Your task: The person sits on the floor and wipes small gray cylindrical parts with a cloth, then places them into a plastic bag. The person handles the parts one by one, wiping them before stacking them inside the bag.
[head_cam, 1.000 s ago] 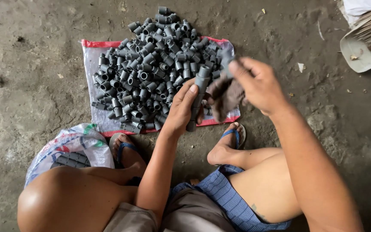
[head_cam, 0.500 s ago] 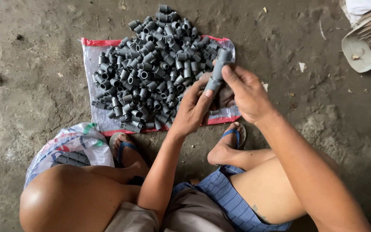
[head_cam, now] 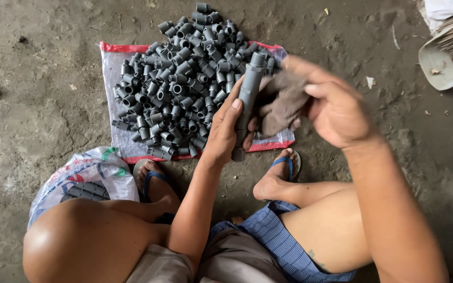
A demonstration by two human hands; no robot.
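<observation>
Left hand (head_cam: 226, 131) now closed around long grey plastic pipe piece (head_cam: 248, 97), held more upright than a second ago, above pile of short grey fittings (head_cam: 179, 99) on white sack (head_cam: 112, 68). Right hand (head_cam: 336, 107) pinching brownish rag (head_cam: 284, 105), probably wiping; blurred.

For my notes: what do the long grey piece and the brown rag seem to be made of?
Grey piece, in the left hand: probably moulded plastic, matt, uniform grey, with a threaded top end. Rag, in the right hand: soft woven cloth, crumpled and folding, dull brown, likely soiled.
</observation>
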